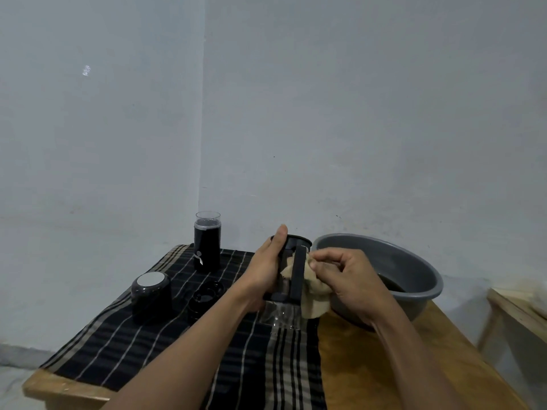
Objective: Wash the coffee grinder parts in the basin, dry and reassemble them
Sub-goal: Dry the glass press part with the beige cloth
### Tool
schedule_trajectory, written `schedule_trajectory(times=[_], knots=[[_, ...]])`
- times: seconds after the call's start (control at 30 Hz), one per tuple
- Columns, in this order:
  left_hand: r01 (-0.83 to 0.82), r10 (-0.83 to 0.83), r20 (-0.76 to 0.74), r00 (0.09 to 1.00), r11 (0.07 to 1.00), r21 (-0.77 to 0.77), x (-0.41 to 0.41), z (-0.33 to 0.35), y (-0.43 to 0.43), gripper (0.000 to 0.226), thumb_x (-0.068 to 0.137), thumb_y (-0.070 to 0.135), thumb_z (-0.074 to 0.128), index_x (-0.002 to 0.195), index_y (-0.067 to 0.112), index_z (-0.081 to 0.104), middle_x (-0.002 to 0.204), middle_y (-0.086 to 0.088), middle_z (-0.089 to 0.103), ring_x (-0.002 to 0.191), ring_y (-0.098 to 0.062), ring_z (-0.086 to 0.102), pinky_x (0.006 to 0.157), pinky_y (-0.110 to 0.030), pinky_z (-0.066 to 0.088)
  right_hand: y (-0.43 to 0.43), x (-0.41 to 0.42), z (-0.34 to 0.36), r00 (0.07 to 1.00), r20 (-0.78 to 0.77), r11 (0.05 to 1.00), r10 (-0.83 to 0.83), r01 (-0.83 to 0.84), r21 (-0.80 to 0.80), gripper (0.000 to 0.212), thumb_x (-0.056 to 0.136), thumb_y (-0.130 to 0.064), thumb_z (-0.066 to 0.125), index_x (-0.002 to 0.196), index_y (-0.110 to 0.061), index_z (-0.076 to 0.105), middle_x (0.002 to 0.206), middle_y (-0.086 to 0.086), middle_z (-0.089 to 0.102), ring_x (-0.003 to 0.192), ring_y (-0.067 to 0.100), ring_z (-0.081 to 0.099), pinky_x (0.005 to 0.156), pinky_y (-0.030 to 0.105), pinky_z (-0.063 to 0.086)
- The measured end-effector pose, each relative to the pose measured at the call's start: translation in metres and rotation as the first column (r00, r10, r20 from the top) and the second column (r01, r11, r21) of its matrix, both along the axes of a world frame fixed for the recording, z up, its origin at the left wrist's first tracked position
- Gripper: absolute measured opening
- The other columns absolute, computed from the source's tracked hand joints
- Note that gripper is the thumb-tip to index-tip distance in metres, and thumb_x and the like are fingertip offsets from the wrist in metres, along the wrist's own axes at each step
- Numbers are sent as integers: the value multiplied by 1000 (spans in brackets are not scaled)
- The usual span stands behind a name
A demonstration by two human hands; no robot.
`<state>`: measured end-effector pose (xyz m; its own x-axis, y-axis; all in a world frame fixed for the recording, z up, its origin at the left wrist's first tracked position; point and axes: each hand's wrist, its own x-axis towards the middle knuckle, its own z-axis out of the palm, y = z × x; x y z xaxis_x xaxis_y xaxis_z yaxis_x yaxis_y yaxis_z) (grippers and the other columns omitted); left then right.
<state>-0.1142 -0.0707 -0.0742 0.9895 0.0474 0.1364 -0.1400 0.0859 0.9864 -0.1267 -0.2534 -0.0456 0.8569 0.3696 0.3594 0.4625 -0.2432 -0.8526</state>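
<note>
The left hand grips the black grinder part; the right hand's fingers pinch a beige cloth against it.

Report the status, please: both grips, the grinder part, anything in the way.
Left grip holds grinder part. Right grip pinches beige rag against it. Basin close behind, nothing blocking.

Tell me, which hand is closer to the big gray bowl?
Right. The right hand, pinching the beige cloth, is just beside the left rim of the gray basin. The left hand grips the black grinder part, farther off to the left.
</note>
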Motion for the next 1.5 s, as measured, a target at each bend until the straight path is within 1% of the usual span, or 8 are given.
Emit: schedule_trajectory(times=[0.17,0.37,0.63,0.83,1.0,1.13,1.27,1.5], knots=[[-32,31,26,999,999,9,4,3,-1,88,78,87,51,123,12,64,111,-15,75,96,-28,75,74,-38,60,15,-6,-8,962,122,952,-243,212,219,14,89,-14,75,86,-28,77,84,-10,75,84,0,69,68,13,54],[-81,69,-101,993,990,-117,6,12,2,78,90,79,44,120,12,70,98,-13,79,83,-27,77,64,-36,59,10,-9,-3,986,131,995,98,-94,-35,39,102,-10,53,136,-29,56,111,-5,60,101,0,59,84,12,48],[10,-23,-153,988,996,-87,-3,18,-2,75,91,76,46,112,10,72,80,-8,77,67,-24,74,60,-33,58,10,-12,1,983,98,976,156,-139,-169,47,103,-6,49,120,-44,71,98,-4,56,101,15,57,90,28,50],[-241,226,-85,970,901,-361,4,24,-4,84,81,83,53,125,12,58,94,-16,74,70,-35,73,62,-49,60,14,-27,-13,999,-5,990,-52,53,133,41,96,-3,56,94,-38,78,96,-4,76,89,9,70,73,24,58],[-339,352,92,932,932,-130,-2,34,-1,57,98,68,36,126,19,45,110,-14,66,76,-30,69,76,-54,61,7,-21,-20,915,-390,747,100,190,637,26,100,-8,50,113,-11,72,108,14,74,90,25,69,78,39,56],[-225,235,27,972,954,-197,0,17,0,77,85,78,54,147,38,32,133,-13,60,103,-34,69,91,-55,57,10,-21,-1,948,-44,766,-316,282,577,12,94,-14,66,105,-16,71,98,0,73,88,7,68,69,19,56],[-99,133,58,989,912,-399,-4,5,-18,71,82,62,73,128,9,61,111,-21,68,85,-39,69,70,-44,57,32,-17,-13,565,696,863,-443,478,162,20,88,-11,73,107,-12,66,108,-1,62,91,0,57,87,8,50],[-230,306,281,909,934,-273,-10,14,-10,45,90,50,66,82,6,69,70,-4,67,66,-18,64,59,-29,53,47,-23,-12,858,489,987,-160,127,102,32,94,-1,64,120,-18,73,124,-8,68,117,1,61,102,29,53]])
